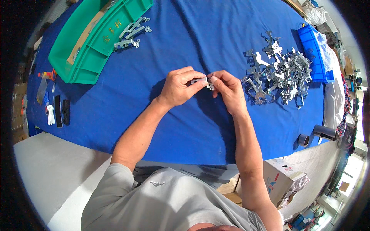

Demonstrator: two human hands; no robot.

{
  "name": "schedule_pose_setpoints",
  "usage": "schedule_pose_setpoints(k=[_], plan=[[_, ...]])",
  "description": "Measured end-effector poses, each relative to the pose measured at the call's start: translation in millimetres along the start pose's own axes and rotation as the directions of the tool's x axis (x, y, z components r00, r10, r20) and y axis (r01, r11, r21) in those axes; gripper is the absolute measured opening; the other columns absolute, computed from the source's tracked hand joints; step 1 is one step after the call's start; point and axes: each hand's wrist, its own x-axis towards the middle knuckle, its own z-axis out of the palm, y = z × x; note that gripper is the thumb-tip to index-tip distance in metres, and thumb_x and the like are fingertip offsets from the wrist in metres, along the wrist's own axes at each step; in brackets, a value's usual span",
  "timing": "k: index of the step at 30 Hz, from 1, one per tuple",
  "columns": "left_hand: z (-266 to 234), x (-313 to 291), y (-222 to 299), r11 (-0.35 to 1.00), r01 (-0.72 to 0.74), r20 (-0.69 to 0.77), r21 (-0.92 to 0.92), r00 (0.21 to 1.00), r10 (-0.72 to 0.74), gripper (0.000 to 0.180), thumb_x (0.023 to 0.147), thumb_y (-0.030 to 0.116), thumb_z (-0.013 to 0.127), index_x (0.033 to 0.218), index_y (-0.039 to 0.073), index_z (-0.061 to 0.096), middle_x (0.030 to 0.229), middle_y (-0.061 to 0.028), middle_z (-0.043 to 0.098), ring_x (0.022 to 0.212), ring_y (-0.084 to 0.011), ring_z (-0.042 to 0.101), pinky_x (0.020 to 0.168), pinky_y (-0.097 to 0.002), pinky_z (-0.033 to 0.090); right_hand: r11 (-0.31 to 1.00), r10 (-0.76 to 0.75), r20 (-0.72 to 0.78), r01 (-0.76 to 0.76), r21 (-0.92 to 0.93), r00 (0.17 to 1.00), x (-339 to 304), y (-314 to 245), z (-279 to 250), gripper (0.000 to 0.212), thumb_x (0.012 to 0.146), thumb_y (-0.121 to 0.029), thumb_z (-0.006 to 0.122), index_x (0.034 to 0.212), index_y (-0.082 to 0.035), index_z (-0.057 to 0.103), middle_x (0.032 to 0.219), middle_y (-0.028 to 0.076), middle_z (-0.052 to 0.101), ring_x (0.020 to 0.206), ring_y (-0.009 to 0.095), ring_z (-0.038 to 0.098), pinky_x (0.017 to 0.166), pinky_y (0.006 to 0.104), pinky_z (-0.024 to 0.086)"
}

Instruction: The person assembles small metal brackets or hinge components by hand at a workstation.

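Over the middle of the blue cloth, both my hands meet on one small metal bracket. My left hand pinches its left end between thumb and fingers. The thumb and fingertips of my right hand close on its right end. Fingers cover much of the bracket, so its full shape is hidden. To the right of my right hand lies a tangled heap of similar silvery metal brackets. A few longer brackets rest on the cloth beside the green bin, beyond my left hand.
A green plastic bin stands at the far left, with cardboard inside. The blue crate sits at the right behind the heap. Black strips and a white item lie at left. A dark cylinder is near the right front edge.
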Motion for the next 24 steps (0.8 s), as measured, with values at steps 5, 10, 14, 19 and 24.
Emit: schedule_pose_setpoints(k=[5, 10, 14, 19, 24], plan=[[-0.5, 0.7, 4.1, 1.0, 0.004, -0.041, 0.015, 0.999, -0.004, 0.014, 0.083, 0.008, 0.078, 0.094, 0.001, 0.074, 0.072, -0.0034, 0.061, 0.06, -0.0085, 0.054, 0.052, -0.0252, 0.041, 0.995, 0.017, -0.139, -0.003, 0.101, 0.99, -1.0, -9.3, -5.2, 0.017, 0.101, -0.015, 0.059, 0.106, -0.001, 0.067, 0.085, 0.002, 0.067, 0.064, 0.005, 0.054, 0.051, 0.021, 0.042], [-2.6, 0.4, 3.3, 0.999, 0.045, -0.132, -0.027, 0.99, -0.048, 0.014, 0.085, 0.009, 0.077, 0.094, -0.001, 0.074, 0.073, -0.0033, 0.062, 0.061, -0.0076, 0.053, 0.053, -0.0243, 0.04, 0.984, 0.173, 0.002, -0.173, -0.042, 0.985, -2.6, -10.1, 0.5, 0.018, 0.101, -0.015, 0.059, 0.105, 0.0, 0.069, 0.081, 0.0, 0.066, 0.063, 0.005, 0.053, 0.051, 0.0207, 0.042], [-2.3, 1.5, 4.7, 0.998, 0.062, -0.103, -0.033, 0.993, -0.065, 0.013, 0.085, 0.009, 0.077, 0.094, 0.0, 0.074, 0.073, -0.0035, 0.062, 0.061, -0.0079, 0.054, 0.053, -0.0246, 0.041, 0.979, 0.152, 0.008, -0.149, -0.135, 0.988, -2.5, -5.6, -2.6, 0.019, 0.101, -0.014, 0.058, 0.106, 0.0, 0.069, 0.079, 0.0, 0.064, 0.064, 0.005, 0.054, 0.052, 0.0214, 0.043], [-3.3, 1.3, 3.0, 0.998, 0.056, -0.046, -0.012, 0.997, -0.056, 0.013, 0.084, 0.009, 0.077, 0.093, 0.001, 0.074, 0.072, -0.0038, 0.062, 0.06, -0.0095, 0.055, 0.054, -0.0263, 0.042, 0.995, 0.088, -0.001, -0.088, -0.054, 0.996, -0.5, -4.4, -0.1, 0.02, 0.101, -0.013, 0.058, 0.11, 0.001, 0.068, 0.08, 0.001, 0.062, 0.067, 0.007, 0.056, 0.057, 0.0232, 0.048], [-1.5, 0.1, 3.1, 0.998, 0.059, 0.009, -0.021, 0.998, -0.059, 0.012, 0.084, 0.01, 0.077, 0.093, 0.002, 0.074, 0.072, -0.0038, 0.062, 0.06, -0.0101, 0.055, 0.053, -0.0267, 0.042, 0.999, 0.042, 0.052, -0.044, 0.026, 0.998, 1.0, 0.7, -1.3, 0.022, 0.101, -0.015, 0.058, 0.113, 0.001, 0.065, 0.082, 0.002, 0.063, 0.071, 0.007, 0.058, 0.06, 0.0237, 0.05]])
